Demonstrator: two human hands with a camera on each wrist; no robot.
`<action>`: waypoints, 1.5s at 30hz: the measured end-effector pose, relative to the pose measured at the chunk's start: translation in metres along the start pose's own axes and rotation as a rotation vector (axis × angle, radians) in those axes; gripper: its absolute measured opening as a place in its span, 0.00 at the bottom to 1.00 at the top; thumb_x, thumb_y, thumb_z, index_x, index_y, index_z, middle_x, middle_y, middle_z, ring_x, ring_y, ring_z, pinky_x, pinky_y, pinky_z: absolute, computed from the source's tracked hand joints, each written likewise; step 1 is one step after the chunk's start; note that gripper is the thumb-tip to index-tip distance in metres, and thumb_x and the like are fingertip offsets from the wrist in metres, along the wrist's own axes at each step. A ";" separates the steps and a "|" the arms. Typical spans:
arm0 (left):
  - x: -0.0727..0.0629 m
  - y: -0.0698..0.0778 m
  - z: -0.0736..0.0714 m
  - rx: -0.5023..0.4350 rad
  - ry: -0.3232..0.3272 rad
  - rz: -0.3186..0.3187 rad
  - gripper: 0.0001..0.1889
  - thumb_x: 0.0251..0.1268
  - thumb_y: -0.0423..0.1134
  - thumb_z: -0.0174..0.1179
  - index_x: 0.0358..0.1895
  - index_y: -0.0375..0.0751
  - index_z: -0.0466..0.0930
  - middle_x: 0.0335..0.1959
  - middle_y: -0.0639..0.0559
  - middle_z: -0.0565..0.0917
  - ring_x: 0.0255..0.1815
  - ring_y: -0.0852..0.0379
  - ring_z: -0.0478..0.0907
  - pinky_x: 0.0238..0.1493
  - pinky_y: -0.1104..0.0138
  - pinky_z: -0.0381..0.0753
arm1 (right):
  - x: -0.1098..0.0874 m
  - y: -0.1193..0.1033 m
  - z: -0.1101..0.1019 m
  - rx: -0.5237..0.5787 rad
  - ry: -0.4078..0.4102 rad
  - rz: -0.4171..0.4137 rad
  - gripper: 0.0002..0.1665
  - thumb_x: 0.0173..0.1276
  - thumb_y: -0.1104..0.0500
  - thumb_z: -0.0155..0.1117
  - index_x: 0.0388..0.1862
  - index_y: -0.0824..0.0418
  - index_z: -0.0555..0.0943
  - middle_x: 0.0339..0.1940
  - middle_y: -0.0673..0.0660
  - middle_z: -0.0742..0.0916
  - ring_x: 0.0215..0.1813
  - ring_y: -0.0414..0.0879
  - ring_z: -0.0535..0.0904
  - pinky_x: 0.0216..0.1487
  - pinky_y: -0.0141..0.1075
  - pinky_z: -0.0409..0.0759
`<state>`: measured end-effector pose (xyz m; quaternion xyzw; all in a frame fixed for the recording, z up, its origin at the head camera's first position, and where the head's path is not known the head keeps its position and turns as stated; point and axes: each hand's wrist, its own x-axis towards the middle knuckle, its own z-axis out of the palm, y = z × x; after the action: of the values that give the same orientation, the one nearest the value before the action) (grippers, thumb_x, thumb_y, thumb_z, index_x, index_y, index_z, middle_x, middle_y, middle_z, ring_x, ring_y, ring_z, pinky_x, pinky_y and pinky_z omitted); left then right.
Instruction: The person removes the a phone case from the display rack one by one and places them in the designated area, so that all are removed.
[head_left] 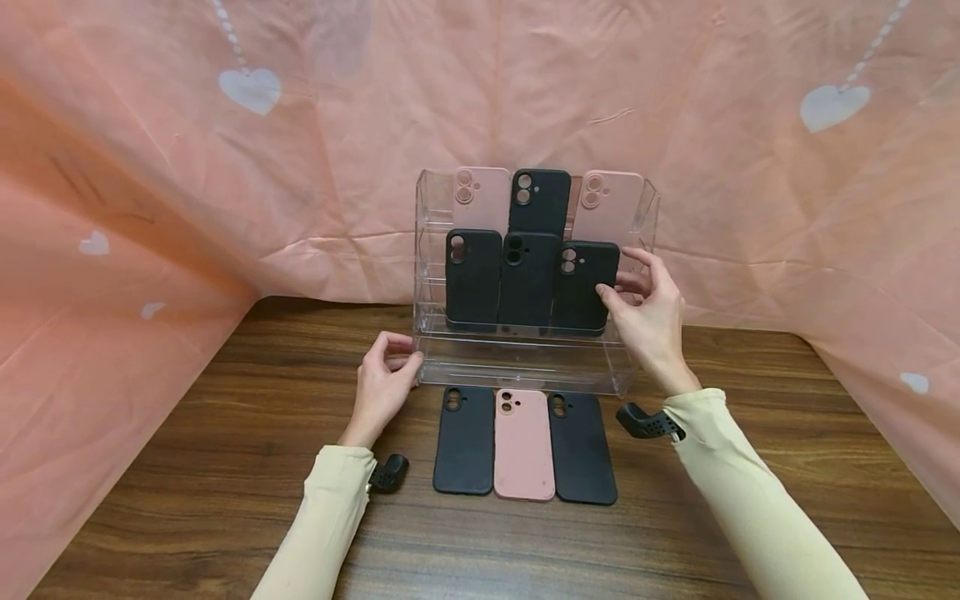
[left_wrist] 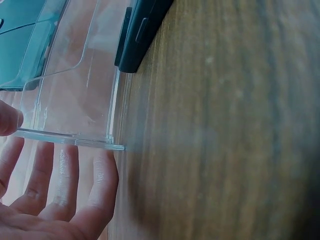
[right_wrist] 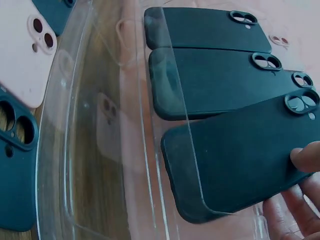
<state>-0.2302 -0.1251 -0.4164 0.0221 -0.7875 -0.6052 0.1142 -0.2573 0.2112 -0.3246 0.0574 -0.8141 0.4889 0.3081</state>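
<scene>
My right hand [head_left: 648, 308] pinches the right edge of a black phone case [head_left: 588, 283], thumb on its back and fingers behind. In the right wrist view the case [right_wrist: 240, 155] tilts against its neighbours, its lower end behind the shelf's clear lip. Two more black cases [head_left: 473, 275] [head_left: 528, 279] stand to its left on the same tier of a clear display rack [head_left: 517, 354]. At the rack's lower left corner, my left hand [head_left: 384, 383] holds the side panel [left_wrist: 70, 137] between thumb and fingers.
On the tier behind stand a black case [head_left: 542, 200] and two pink cases [head_left: 483, 196] [head_left: 611, 200]. Before the rack, a pink case [head_left: 523, 450] lies between two black ones [head_left: 463, 442] [head_left: 582, 450] on the wooden table [head_left: 300, 500]. Pink cloth [head_left: 360, 167] hangs behind.
</scene>
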 end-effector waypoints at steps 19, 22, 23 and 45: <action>-0.001 0.000 0.000 0.010 0.001 0.000 0.13 0.67 0.35 0.63 0.53 0.41 0.79 0.55 0.43 0.84 0.51 0.47 0.88 0.32 0.73 0.85 | 0.004 -0.022 -0.011 0.325 0.007 -0.079 0.33 0.60 0.76 0.70 0.64 0.60 0.78 0.30 0.41 0.90 0.29 0.33 0.86 0.35 0.22 0.83; -0.001 0.000 0.000 0.008 0.002 -0.002 0.13 0.67 0.35 0.63 0.53 0.41 0.79 0.55 0.43 0.84 0.50 0.48 0.88 0.32 0.73 0.85 | 0.001 -0.025 -0.014 0.338 -0.009 -0.079 0.34 0.60 0.77 0.69 0.65 0.60 0.77 0.30 0.41 0.90 0.29 0.34 0.86 0.36 0.22 0.84; -0.001 0.000 0.000 0.008 0.003 -0.002 0.13 0.67 0.35 0.63 0.53 0.41 0.78 0.55 0.43 0.84 0.50 0.48 0.88 0.32 0.73 0.85 | 0.001 -0.025 -0.015 0.335 -0.014 -0.085 0.34 0.60 0.77 0.69 0.65 0.60 0.77 0.30 0.41 0.90 0.29 0.33 0.86 0.36 0.22 0.84; -0.001 0.001 0.000 0.014 0.002 -0.001 0.13 0.67 0.35 0.63 0.53 0.41 0.78 0.55 0.42 0.84 0.50 0.49 0.88 0.31 0.73 0.85 | -0.025 -0.019 -0.044 0.225 -0.120 -0.029 0.38 0.60 0.76 0.70 0.70 0.60 0.75 0.32 0.42 0.85 0.36 0.30 0.86 0.43 0.19 0.84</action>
<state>-0.2292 -0.1246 -0.4152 0.0238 -0.7915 -0.5999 0.1148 -0.2097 0.2325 -0.3092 0.1326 -0.7701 0.5684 0.2574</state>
